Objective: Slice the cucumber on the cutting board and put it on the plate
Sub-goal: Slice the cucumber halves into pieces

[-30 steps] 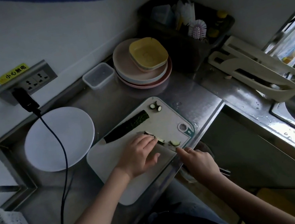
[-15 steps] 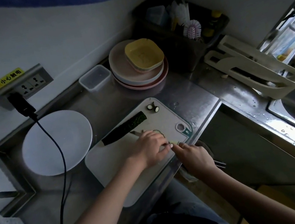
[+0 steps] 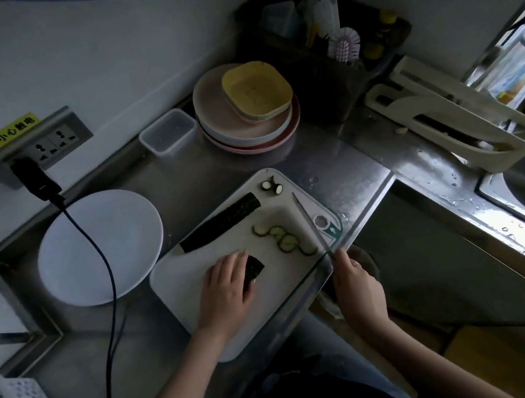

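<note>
Since a moment ago, left hand (image 3: 225, 286) has drawn back, its grip clamping a short dark-green cucumber chunk (image 3: 254, 266) on the white rectangular cutting board (image 3: 183, 274); right hand (image 3: 358, 281) grips a slim silver knife (image 3: 310, 222), raised. Four thin slices (image 3: 283, 237) lie between; one long piece (image 3: 220, 222) and two end bits (image 3: 271, 186) behind. One white round plate (image 3: 88, 248) on the steel desk (image 3: 335, 165)

left hand (image 3: 225, 286) curled palm-down, right hand (image 3: 358, 281) gripping
</note>
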Demonstrator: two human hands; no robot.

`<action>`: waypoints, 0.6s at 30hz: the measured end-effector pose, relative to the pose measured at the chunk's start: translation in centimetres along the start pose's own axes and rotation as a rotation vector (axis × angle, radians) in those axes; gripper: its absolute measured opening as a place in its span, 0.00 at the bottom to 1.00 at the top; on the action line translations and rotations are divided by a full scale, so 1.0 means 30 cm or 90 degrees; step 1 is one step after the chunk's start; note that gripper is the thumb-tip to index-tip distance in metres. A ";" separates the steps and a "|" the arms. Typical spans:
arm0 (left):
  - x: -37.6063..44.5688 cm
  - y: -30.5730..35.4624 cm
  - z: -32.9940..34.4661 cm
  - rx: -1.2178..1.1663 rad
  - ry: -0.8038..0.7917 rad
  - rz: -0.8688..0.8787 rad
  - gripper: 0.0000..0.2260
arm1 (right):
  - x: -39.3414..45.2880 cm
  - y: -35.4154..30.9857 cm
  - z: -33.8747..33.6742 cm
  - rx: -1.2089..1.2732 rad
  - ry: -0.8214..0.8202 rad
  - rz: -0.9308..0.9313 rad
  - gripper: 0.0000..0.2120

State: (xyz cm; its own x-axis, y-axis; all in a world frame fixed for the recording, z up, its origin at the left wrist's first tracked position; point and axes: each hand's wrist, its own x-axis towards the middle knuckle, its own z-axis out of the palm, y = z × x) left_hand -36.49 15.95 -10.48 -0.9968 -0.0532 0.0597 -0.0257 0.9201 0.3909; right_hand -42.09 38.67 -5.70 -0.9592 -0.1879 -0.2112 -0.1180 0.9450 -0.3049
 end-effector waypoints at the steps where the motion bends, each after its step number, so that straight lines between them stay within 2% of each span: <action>1: -0.025 -0.011 0.008 0.017 -0.024 -0.016 0.24 | -0.002 -0.009 0.001 -0.009 -0.016 0.001 0.11; 3: -0.056 -0.027 0.023 0.039 -0.030 -0.032 0.24 | -0.004 -0.030 0.008 -0.033 -0.047 -0.017 0.14; 6: -0.059 -0.031 0.040 0.057 -0.005 0.001 0.23 | 0.003 -0.059 0.023 -0.072 -0.078 -0.084 0.15; 11: -0.061 -0.052 0.052 0.053 0.037 0.058 0.19 | 0.023 -0.043 0.014 -0.030 -0.045 -0.128 0.16; 13: -0.066 -0.068 0.046 0.061 0.061 0.071 0.19 | 0.025 -0.039 0.009 -0.015 -0.045 -0.181 0.13; 16: -0.072 -0.099 0.030 0.069 0.077 0.097 0.19 | 0.030 -0.071 0.026 -0.079 -0.107 -0.281 0.11; 18: -0.080 -0.113 0.022 0.079 0.087 0.106 0.19 | 0.036 -0.100 0.038 -0.115 -0.160 -0.287 0.14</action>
State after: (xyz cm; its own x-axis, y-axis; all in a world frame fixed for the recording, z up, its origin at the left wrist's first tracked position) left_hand -34.05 13.22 -12.56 -0.9688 0.0592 0.2407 0.1208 0.9607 0.2501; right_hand -42.50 35.34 -6.08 -0.7150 -0.6222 -0.3187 -0.5666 0.7828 -0.2571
